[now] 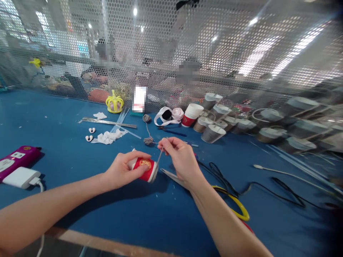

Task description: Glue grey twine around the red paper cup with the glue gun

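My left hand (128, 167) is wrapped round a small red-and-white paper cup (144, 165), tipped on its side above the blue table. Grey yarn circles the cup's end at the right. From there a taut strand of yarn (160, 156) runs up to my right hand (179, 157), which pinches it between thumb and fingers. Behind that hand lies a small grey yarn bundle (148, 141), linked by a strand to a grey yarn ball (146, 118). Scissors (174, 177) with yellow and red handles lie partly hidden under my right wrist.
A stack of paper cups (192, 115) and several grey yarn-wrapped cups (213, 134) stand at the back right. Black cable (218, 175) lies at right, a purple power strip (20, 160) at left. White crumpled material (109, 137) lies mid-table. A perforated metal screen (160, 46) borders the back.
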`<act>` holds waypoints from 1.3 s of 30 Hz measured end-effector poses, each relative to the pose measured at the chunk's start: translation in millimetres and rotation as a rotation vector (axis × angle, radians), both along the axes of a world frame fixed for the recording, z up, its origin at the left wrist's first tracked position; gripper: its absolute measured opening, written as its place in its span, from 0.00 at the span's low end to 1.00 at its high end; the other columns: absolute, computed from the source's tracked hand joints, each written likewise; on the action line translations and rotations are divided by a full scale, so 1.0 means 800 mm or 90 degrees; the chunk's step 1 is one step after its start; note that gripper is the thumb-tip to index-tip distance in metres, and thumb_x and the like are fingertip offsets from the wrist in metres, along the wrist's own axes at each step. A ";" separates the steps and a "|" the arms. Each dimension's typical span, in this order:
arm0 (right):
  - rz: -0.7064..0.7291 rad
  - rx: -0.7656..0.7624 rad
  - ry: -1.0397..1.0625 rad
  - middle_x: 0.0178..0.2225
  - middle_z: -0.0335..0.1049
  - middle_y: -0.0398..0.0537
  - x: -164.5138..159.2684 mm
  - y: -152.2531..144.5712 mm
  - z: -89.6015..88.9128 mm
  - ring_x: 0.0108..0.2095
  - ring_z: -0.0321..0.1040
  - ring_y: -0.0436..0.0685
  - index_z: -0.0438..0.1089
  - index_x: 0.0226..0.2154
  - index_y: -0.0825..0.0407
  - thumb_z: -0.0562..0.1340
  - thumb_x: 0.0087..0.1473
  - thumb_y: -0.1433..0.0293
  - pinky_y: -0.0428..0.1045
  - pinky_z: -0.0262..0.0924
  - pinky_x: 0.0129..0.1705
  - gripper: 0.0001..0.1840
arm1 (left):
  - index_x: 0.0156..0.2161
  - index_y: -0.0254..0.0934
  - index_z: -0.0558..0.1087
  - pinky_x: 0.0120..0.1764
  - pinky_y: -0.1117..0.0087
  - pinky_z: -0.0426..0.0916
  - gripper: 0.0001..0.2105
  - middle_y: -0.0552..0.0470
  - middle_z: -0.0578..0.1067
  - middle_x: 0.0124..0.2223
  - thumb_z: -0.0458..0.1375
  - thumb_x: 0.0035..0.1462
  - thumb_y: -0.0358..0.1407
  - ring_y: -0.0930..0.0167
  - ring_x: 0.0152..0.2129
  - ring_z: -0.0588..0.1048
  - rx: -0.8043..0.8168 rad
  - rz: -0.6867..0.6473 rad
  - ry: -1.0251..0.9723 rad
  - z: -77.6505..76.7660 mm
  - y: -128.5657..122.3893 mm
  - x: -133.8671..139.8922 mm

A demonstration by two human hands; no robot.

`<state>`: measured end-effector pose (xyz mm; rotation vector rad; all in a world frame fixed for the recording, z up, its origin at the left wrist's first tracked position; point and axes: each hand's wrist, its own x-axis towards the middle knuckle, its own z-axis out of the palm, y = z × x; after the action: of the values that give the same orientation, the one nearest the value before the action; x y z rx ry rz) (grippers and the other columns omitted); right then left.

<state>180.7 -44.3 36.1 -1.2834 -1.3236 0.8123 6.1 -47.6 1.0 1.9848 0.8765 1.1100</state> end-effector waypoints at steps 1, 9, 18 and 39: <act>-0.004 0.002 -0.013 0.23 0.68 0.43 0.001 0.001 -0.001 0.24 0.60 0.48 0.65 0.22 0.53 0.59 0.48 0.61 0.45 0.56 0.30 0.12 | 0.39 0.33 0.74 0.28 0.76 0.69 0.12 0.48 0.79 0.33 0.56 0.50 0.36 0.73 0.25 0.74 -0.004 -0.002 -0.001 0.001 -0.001 0.000; -0.002 -0.019 -0.085 0.23 0.69 0.44 0.001 0.005 -0.009 0.25 0.62 0.50 0.65 0.21 0.53 0.58 0.48 0.62 0.47 0.56 0.31 0.13 | 0.38 0.34 0.75 0.30 0.78 0.70 0.10 0.49 0.79 0.34 0.57 0.49 0.32 0.74 0.26 0.75 0.043 -0.017 -0.015 0.005 -0.005 -0.002; 0.028 -0.043 -0.106 0.22 0.69 0.45 0.000 0.007 -0.022 0.25 0.63 0.51 0.65 0.20 0.52 0.57 0.49 0.62 0.47 0.57 0.31 0.12 | 0.37 0.32 0.75 0.26 0.82 0.69 0.09 0.50 0.80 0.32 0.57 0.49 0.28 0.77 0.22 0.75 0.123 -0.018 -0.019 0.009 -0.009 -0.003; 0.080 -0.115 -0.161 0.15 0.55 0.37 -0.005 0.009 -0.041 0.18 0.48 0.47 0.62 0.19 0.52 0.57 0.46 0.60 0.46 0.46 0.22 0.14 | 0.36 0.31 0.75 0.29 0.82 0.70 0.07 0.48 0.80 0.32 0.58 0.49 0.27 0.76 0.24 0.76 0.205 0.018 -0.051 0.008 -0.006 -0.006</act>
<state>176.7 -36.8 3.4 -1.4947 -1.5730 0.8951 1.2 -52.6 7.2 2.1721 0.7206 1.4085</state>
